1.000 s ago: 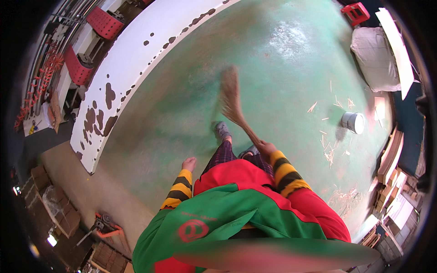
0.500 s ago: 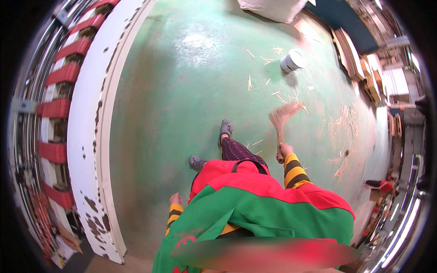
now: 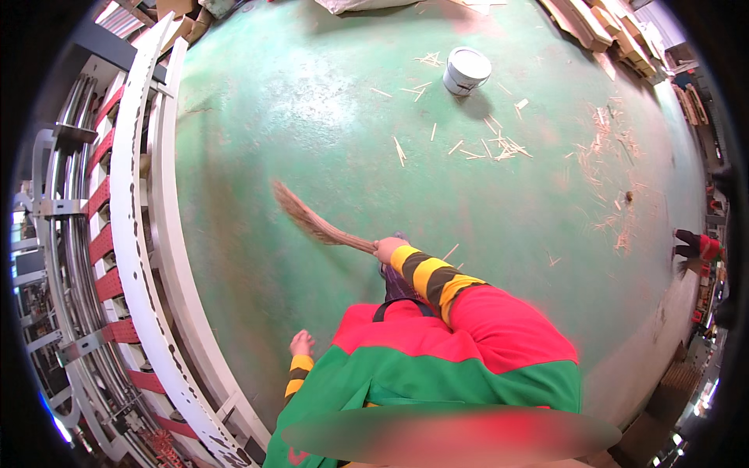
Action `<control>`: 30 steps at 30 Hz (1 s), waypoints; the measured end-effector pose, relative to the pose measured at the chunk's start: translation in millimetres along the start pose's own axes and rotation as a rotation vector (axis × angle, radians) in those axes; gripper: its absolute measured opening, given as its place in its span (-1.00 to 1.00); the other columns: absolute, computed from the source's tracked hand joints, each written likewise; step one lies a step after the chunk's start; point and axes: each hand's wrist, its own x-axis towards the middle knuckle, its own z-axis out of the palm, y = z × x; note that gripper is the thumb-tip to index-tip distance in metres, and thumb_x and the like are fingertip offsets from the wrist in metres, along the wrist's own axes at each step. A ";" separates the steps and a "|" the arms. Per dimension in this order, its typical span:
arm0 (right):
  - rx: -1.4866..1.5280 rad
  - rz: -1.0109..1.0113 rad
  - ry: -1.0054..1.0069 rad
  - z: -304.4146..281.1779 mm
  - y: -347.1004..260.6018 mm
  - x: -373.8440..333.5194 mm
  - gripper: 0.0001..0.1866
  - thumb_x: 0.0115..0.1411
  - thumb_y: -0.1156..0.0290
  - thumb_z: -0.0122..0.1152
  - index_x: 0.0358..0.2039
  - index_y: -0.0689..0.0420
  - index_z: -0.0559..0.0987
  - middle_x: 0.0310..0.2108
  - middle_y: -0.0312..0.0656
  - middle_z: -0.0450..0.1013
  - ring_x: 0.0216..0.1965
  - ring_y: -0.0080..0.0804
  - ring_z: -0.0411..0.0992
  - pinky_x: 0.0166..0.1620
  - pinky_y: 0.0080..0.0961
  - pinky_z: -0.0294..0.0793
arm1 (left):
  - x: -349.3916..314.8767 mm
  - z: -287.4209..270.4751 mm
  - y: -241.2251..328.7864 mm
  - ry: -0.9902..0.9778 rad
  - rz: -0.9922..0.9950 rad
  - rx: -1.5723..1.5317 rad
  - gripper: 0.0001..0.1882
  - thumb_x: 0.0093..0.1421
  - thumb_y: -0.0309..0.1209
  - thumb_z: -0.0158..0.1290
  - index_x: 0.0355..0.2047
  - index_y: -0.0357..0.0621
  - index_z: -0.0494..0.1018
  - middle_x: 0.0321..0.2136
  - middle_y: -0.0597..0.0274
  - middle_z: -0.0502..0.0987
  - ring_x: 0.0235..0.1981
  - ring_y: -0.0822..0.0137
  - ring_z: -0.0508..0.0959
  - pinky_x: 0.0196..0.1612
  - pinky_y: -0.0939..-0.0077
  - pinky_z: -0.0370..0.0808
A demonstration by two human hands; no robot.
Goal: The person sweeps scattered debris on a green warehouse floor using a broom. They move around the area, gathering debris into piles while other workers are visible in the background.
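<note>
Head view: my right hand fingers grip the brown straw broom; left hand hangs loosely curled, empty. Pale wood splinters litter the green floor, mostly unswept I judge.

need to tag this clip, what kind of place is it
Probably a woodworking shop or small factory floor: wood splinters litter the green painted floor, timber is stacked at the far edge, and the right hand holds a straw broom.

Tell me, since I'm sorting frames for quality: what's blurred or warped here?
Head view: the broom in the right hand is motion-smeared at its bristles; the fisheye bends the white board along the left rim; the paint bucket and wood splinters stay sharp.
</note>
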 end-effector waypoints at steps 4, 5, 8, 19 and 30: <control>0.044 0.064 -0.065 -27.9 53.2 42.9 -0.65 0.04 0.23 -0.10 -0.17 0.03 0.46 -0.19 -0.07 0.41 -0.16 -0.16 0.38 -0.10 -0.28 0.35 | 2.1 52.0 56.4 -0.150 0.150 0.151 -0.65 0.04 -0.30 0.03 -0.15 -0.13 0.37 -0.27 0.22 0.45 -0.36 0.38 0.47 -0.42 0.55 0.39; 0.101 0.153 -0.076 -34.1 76.8 43.9 -0.63 0.03 0.17 -0.07 -0.14 -0.02 0.44 -0.22 -0.09 0.42 -0.17 -0.17 0.38 -0.10 -0.27 0.34 | 0.8 56.9 64.6 -0.154 0.107 0.171 -0.64 0.04 -0.32 0.03 -0.15 -0.16 0.37 -0.28 0.22 0.45 -0.36 0.38 0.47 -0.42 0.56 0.40; 0.289 0.319 0.059 -51.3 169.9 10.7 -0.62 0.04 0.16 -0.07 -0.10 -0.10 0.41 -0.17 -0.07 0.39 -0.12 -0.14 0.35 -0.07 -0.27 0.31 | 3.8 59.0 70.7 0.010 -0.006 0.171 -0.68 0.04 -0.34 0.02 -0.20 -0.24 0.39 -0.32 0.23 0.45 -0.43 0.40 0.46 -0.43 0.58 0.41; 0.617 1.288 0.380 -154.7 397.2 -98.2 -0.61 -0.02 0.20 0.08 -0.16 0.07 0.46 -0.18 -0.07 0.41 -0.10 -0.20 0.37 -0.08 -0.39 0.36 | 108.4 133.6 124.5 -0.233 0.193 0.833 -0.61 0.05 -0.23 0.00 -0.17 -0.22 0.41 -0.32 0.12 0.52 -0.31 0.36 0.50 -0.20 0.53 0.39; 0.869 0.796 0.478 -274.8 223.1 -94.8 -0.54 0.05 0.24 0.02 -0.01 0.07 0.33 -0.23 0.07 0.40 -0.17 -0.05 0.37 -0.13 -0.32 0.35 | 219.1 334.6 487.0 -0.375 0.139 1.072 -0.60 -0.02 -0.21 0.02 -0.25 -0.25 0.44 -0.44 0.08 0.52 -0.44 0.21 0.50 -0.30 0.37 0.42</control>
